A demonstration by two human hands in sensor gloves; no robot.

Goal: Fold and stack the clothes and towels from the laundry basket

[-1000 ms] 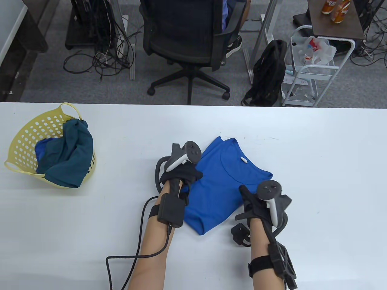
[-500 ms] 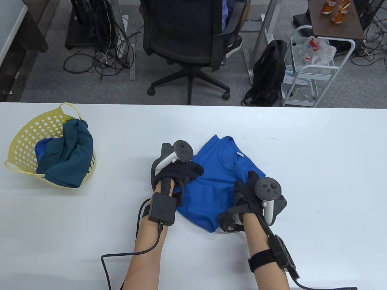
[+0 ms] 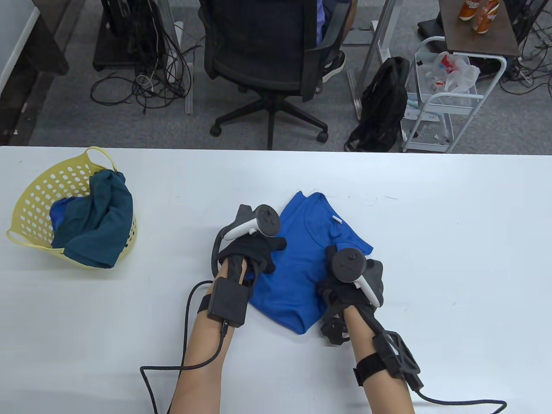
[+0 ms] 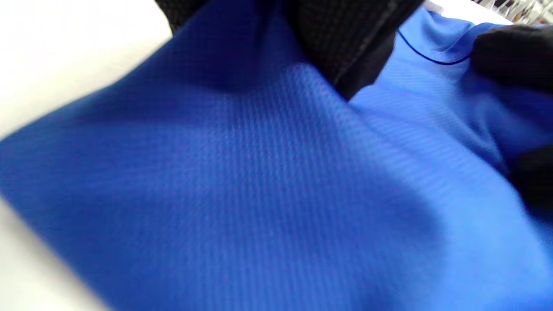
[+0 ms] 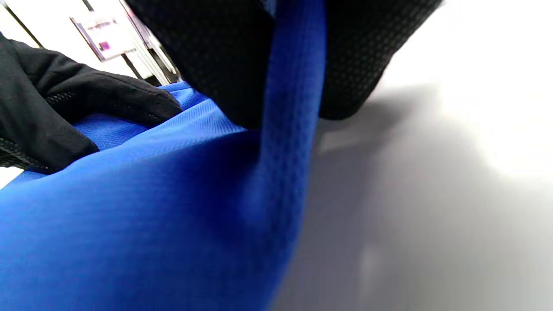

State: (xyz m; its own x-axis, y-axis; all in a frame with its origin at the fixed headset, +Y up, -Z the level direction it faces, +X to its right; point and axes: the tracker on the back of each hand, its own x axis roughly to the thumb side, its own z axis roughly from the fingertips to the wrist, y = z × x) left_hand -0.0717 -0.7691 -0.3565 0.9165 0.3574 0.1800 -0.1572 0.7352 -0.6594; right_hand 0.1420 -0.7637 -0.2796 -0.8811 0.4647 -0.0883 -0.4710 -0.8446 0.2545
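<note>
Blue shirt [image 3: 302, 258], collar far-side

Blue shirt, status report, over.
Left hand and right hand both grip blue shirt. Shirt half-folded on table. Nothing in the way.

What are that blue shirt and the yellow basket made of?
The blue shirt looks like a matte knit sports mesh, probably synthetic: a fine dotted weave shows close up. The yellow basket looks like moulded plastic, smooth, with regular punched holes and loop handles.
</note>
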